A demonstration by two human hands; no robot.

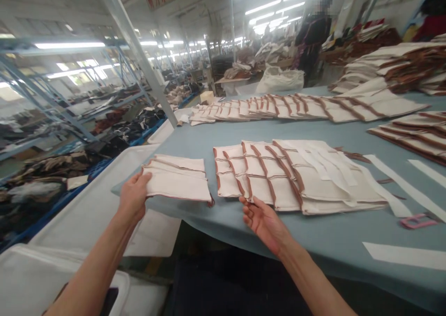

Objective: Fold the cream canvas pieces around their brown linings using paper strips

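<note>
My left hand [134,193] grips the left edge of a cream fabric panel [179,183] with reddish-brown edging. That panel lies at the table's near left corner, with folded layers along its far side and a brown tuft at its right corner. My right hand [266,225] is palm up at the near edge of a row of overlapping cream fabric panels [256,167] with brown edges. Its thumb and fingertips are pinched together there; what lies between them is too small to make out.
White strips [390,183] and a pink tool [418,220] lie on the blue-grey table [195,132] at right. More panels [348,109] run along the back. White bins [94,204] stand at left beside a metal pole [139,51]. A person [311,37] stands beyond.
</note>
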